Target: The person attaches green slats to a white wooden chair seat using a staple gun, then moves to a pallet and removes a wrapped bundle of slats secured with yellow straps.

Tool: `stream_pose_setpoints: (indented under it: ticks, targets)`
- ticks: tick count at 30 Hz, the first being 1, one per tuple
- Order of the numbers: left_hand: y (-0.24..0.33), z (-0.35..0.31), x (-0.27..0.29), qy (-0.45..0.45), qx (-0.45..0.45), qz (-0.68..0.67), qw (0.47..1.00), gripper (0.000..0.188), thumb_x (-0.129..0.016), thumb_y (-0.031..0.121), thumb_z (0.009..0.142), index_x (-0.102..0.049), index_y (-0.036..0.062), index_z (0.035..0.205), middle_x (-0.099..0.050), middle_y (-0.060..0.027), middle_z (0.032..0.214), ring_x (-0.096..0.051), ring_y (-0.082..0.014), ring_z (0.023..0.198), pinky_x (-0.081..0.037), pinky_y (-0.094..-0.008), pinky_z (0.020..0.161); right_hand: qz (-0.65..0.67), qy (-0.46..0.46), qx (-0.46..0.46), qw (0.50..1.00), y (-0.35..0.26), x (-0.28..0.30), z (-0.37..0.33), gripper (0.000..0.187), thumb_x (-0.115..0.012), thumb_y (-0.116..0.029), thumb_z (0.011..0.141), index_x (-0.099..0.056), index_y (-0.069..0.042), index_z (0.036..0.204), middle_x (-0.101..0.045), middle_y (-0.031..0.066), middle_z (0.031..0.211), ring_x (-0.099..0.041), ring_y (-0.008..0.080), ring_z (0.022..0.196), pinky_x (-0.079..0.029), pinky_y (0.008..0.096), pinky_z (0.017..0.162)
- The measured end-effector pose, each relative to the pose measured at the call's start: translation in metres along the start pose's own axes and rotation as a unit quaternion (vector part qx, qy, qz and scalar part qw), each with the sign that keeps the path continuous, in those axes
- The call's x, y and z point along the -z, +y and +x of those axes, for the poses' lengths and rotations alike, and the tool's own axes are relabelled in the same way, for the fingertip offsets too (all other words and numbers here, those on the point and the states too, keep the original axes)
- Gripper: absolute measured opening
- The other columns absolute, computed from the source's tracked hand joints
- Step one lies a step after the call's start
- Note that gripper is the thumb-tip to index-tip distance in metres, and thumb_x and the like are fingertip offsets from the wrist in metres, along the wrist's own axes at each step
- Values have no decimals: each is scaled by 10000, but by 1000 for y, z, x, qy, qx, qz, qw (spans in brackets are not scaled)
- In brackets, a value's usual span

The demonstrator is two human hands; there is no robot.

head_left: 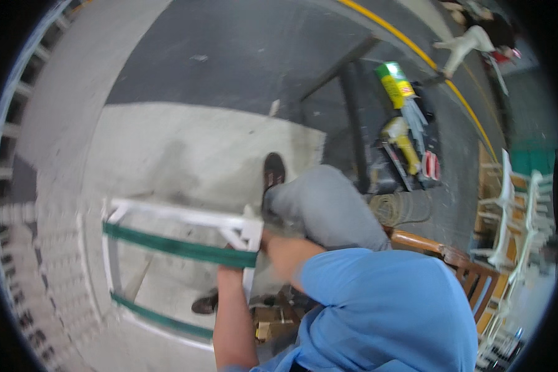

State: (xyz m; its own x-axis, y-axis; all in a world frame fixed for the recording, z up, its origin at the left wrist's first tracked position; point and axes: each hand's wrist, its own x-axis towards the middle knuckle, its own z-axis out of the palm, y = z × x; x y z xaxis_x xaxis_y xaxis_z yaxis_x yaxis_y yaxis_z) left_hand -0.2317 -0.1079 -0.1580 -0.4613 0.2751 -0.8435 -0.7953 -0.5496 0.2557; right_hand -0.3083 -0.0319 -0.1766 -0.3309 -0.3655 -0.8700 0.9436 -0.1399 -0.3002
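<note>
White frame (167, 212), crossed by green straps (180, 248), lies before the person in blue (384, 304), left of the grey trouser leg (328, 204); the left hand (230, 273) is partly behind the upper strap, the right hand (270, 240) at the frame's corner, and from here I cannot tell whether either is closed

The dark table (371, 118) carries a green-and-yellow container (395, 84), grey strips (414, 119) and a yellow tool (407, 153).

The wide camera rides the head of the person (328, 204), peering down close over a blue sleeve (332, 270) at the white frame (173, 212).
</note>
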Motion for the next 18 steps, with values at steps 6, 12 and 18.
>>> stream_pose_setpoints:
  ticks: [6, 12, 18]
  targets:
    - [4, 12, -13, 12, -21, -12, 1000, 397, -550, 256, 1033, -623, -17, 1312, -714, -220, 1176, -731, -339, 1021, -607, -438, 837, 24, 5, -4, 1000, -7, 13, -14, 420, -486, -516, 1069, -670, -139, 1057, -654, 24, 782, -636, 147, 681, -505, 306, 553]
    - [1, 26, -6, 45, -25, -50, 997, 393, -553, 260, 1031, -629, -16, 1300, -716, -219, 1169, -731, -341, 1018, -605, -439, 839, 141, 74, -85, 983, -33, 8, -17, 399, -519, -501, 1068, -673, -137, 1122, -634, 2, 737, -612, 143, 593, -515, 330, 516]
    - [11, 38, -9, 75, -63, -34, 995, 390, -556, 264, 1028, -635, -15, 1288, -718, -218, 1162, -730, -344, 1014, -602, -440, 840, 54, 16, -9, 998, -15, 33, 30, 583, -447, -569, 1069, -601, -53, 1293, -719, 96, 977, -679, 204, 763, -558, 376, 651]
